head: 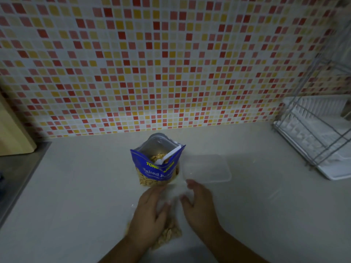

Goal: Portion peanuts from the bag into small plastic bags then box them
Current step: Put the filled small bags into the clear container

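Closest to me, the small plastic bag (170,234) of peanuts lies on the counter (76,196) under the left hand (150,211), fingers fairly straight and pressing rather than gripping, I'd guess to flatten it for sealing. The right hand (199,202) sits loose and open beside its clear top, holding nothing I can see. The blue peanut bag (157,171) stands open just behind with a white scoop (169,156) parked inside, the clear box (207,168) is right next to it, the dish rack (319,133) is well off right, and nothing's blocking the way.

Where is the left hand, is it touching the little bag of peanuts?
Touching. The head view shows the left hand lying flat on the little bag of peanuts, with nuts peeking out from under the palm.
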The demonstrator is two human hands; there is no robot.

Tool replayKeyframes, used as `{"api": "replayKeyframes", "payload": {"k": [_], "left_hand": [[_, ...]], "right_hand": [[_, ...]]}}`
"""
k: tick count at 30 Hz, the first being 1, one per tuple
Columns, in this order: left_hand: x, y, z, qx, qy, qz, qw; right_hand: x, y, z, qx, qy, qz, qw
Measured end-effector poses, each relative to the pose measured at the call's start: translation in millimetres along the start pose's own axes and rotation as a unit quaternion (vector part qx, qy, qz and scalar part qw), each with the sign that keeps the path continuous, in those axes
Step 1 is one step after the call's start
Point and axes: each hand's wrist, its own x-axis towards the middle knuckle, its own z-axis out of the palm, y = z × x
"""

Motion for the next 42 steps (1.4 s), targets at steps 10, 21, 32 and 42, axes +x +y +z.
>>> {"api": "replayKeyframes", "payload": {"k": [10, 21, 32, 42], "left_hand": [[80, 47, 69, 0.066, -0.171, -0.047, 0.982], [110, 30, 95, 0.083, -0.133, -0.101, 0.982], [68, 17, 83, 0.032, -0.170, -0.015, 0.985], [20, 14, 46, 0.138, -0.196, 0.017, 0.971]], "right_hand": [[145, 38, -74, -0.335, -0.303, -0.083, 0.888], [171, 63, -57, -0.380, -0.409, -0.165, 0.813], [125, 72, -73, -0.321, -0.443, -0.172, 0.820], [73, 52, -79, -0.290, -0.475, -0.148, 0.818]]}}
